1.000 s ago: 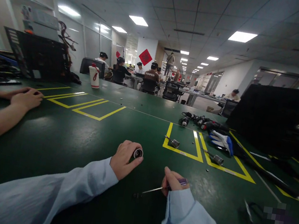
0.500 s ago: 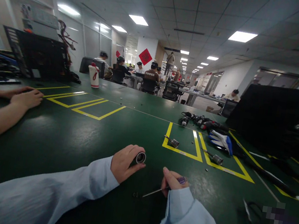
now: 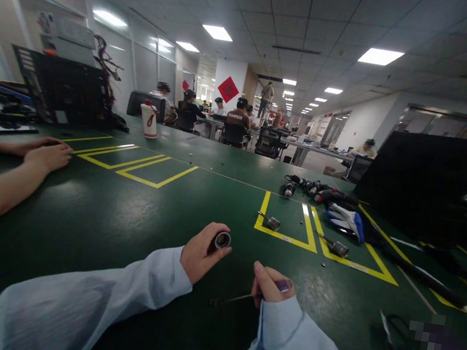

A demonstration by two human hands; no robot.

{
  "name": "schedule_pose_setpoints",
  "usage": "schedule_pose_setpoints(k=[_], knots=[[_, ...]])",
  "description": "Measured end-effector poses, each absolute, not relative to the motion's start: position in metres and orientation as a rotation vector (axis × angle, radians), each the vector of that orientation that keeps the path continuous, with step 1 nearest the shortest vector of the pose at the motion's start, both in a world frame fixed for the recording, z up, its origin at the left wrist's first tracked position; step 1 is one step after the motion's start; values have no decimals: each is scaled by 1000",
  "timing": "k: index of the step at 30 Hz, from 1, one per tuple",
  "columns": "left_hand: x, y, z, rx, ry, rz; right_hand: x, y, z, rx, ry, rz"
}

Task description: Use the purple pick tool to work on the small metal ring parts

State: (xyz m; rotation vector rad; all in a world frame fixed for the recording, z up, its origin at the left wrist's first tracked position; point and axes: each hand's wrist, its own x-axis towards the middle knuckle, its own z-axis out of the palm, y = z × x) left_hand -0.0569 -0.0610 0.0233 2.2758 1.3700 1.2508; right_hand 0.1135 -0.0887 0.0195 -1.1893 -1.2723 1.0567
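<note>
Pinched in my left hand (image 3: 201, 254) is a short hollow metal cylinder (image 3: 222, 240), its round open end turned toward me. My right hand (image 3: 271, 284) grips a screwdriver (image 3: 285, 285) by its purple handle, the thin shaft sloping down to the left. Small dark parts (image 3: 214, 302) lie on the green table by the shaft's tip; whether the tip touches them I cannot tell. Both hands are apart, just above the table.
Two metal cylinders with shafts (image 3: 271, 222) lie at the yellow tape outlines. Behind them are cables (image 3: 303, 184) and a blue-white glove (image 3: 345, 221). Another person's hands (image 3: 48, 154) rest at left, near a cup (image 3: 149, 119). Black equipment (image 3: 429, 170) stands right.
The cylinder in my left hand has tilted and risen slightly, showing more of its dark side. My right hand keeps its grip and has barely shifted.
</note>
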Motion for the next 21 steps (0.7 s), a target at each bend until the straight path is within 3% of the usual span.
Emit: schedule_pose_setpoints(k=[12,21], knots=[[-34,-54,16,1824,1218,1275,115,-89,23,-1248,-1157,928],[-33,-58,18,1803,1123,1227,115,-87,23,-1252,-1193,852]])
